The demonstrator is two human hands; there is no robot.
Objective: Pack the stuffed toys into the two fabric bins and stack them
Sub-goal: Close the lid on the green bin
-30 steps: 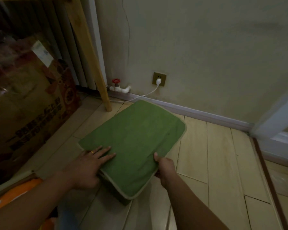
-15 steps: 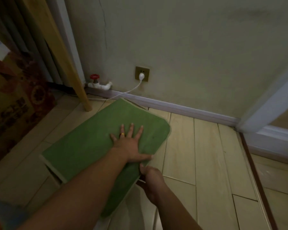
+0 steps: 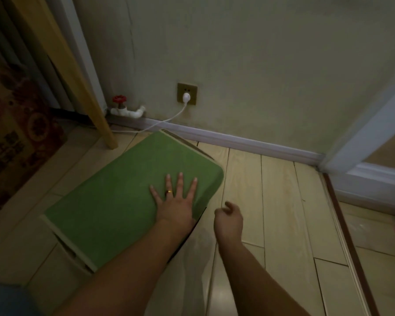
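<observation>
A fabric bin (image 3: 132, 201), rectangular with rounded corners and pale piping round its soft, felt-like green lid, sits on the pale wooden plank floor (image 3: 283, 213) near the baseboard, below the wall socket (image 3: 187, 94); its contents are hidden. The left hand (image 3: 176, 201) lies flat on the lid's right end, fingers spread and straight. The right hand (image 3: 229, 218) hangs just beside the bin, fingers loosely curled, holding nothing.
</observation>
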